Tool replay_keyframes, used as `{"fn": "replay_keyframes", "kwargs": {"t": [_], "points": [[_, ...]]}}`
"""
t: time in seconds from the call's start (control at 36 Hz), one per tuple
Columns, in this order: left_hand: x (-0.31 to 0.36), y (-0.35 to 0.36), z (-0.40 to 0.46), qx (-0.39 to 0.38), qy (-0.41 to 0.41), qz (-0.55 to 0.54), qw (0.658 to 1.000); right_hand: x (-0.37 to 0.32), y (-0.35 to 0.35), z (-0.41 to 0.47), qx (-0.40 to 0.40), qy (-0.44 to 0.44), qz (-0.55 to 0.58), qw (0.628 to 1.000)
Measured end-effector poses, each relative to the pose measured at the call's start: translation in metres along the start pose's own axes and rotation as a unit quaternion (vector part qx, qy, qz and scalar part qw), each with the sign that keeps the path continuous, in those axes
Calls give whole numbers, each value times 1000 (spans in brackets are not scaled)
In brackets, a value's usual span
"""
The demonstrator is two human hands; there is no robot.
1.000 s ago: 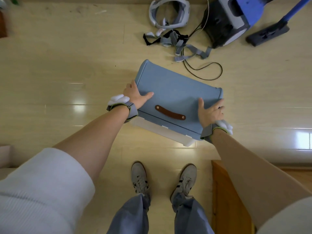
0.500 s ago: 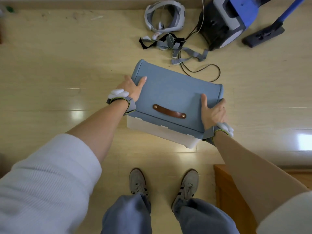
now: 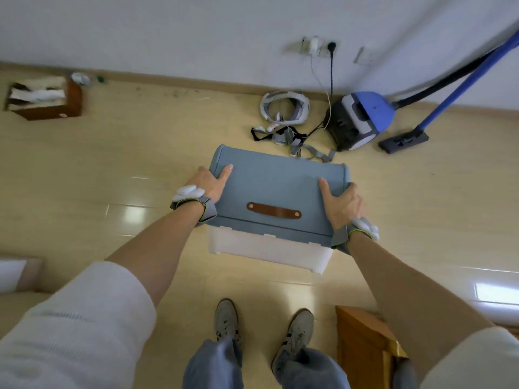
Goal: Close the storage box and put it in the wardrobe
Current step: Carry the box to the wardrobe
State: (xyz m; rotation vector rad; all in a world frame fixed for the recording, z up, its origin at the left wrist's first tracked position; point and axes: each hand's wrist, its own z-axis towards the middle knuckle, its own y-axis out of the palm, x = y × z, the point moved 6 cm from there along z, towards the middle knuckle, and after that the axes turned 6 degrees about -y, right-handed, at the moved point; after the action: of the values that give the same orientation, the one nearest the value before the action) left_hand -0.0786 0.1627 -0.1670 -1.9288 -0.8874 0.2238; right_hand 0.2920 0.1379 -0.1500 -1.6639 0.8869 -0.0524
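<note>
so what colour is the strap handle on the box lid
Brown, with a metal rivet at each end: handle on the blue lid, head view.

We reach both arms forward, left hand (image 3: 209,181) and right hand (image 3: 343,204) clamped on opposite ends, thumbs on top.

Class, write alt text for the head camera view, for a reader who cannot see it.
Seen from above, a person's left hand and right hand grip the ends of a closed storage box with a blue lid and a brown handle. Behind it, a blue vacuum cleaner stands by the wall.
</note>
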Motion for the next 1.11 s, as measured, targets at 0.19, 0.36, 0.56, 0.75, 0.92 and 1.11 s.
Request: {"fn": "replay_keyframes", "kwargs": {"t": [0.19, 0.36, 0.56, 0.75, 0.92, 1.11], "points": [[-3, -151, -83, 38, 3, -7, 999, -85, -111, -56, -19, -65, -6, 998], [-12, -261, -153, 69, 4, -24, 997, -158, -194, -106, -16, -105, -5, 994], [-37, -349, -218, 127, 16, -55, 990, -221, -258, -151, -6, -153, 10, 988], [-88, -397, -272, 172, -33, -82, 981, -270, -305, -209, -23, -249, -41, 967], [-131, -408, -327, 200, -72, -109, 971, -284, -323, -247, -43, -321, -37, 945], [-171, -391, -409, 229, -146, -119, 955, -280, -327, -287, -74, -399, -67, 911]]}}
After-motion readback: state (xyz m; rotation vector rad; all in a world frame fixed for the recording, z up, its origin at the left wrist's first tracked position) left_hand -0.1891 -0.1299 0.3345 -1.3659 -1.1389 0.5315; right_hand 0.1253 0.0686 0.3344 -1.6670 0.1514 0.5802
